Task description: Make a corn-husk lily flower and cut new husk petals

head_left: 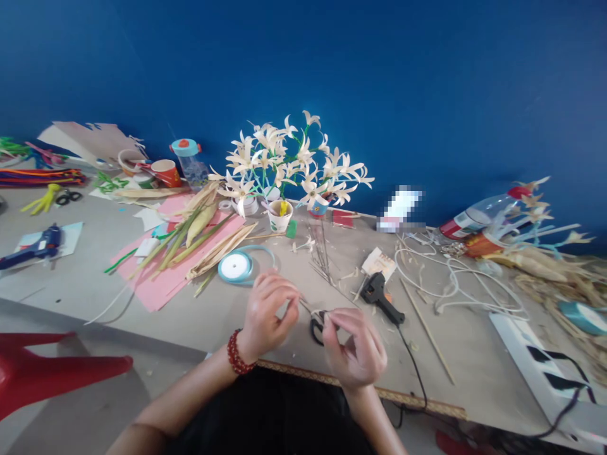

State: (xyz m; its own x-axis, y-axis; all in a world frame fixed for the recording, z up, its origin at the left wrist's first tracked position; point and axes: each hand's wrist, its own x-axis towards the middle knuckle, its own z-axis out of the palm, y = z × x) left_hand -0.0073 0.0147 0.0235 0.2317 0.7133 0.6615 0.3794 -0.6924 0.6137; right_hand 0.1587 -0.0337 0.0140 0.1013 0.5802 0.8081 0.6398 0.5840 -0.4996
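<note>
My left hand [272, 313], with a red bead bracelet at the wrist, is raised above the table's front edge, its thumb and fingers curled together. To its right, my right hand [356, 349] makes a pinch with thumb and forefinger. Anything between the fingertips of either hand is too small to make out. Black-handled scissors [316, 331] lie between the hands, partly covered by the right fingertips. Beyond my left hand is a roll of pale blue ribbon [234, 266]. A black glue gun [383, 298] rests right of my right hand. Several thin wires [323, 262] lie ahead.
White handmade flowers [284, 158] stand in paper cups at the back. Corn husks [202, 227] lie on pink paper [156, 287] at left. At right are a plastic bottle [474, 215], a white cable [455, 275], a stick [427, 332] and a power strip [531, 366].
</note>
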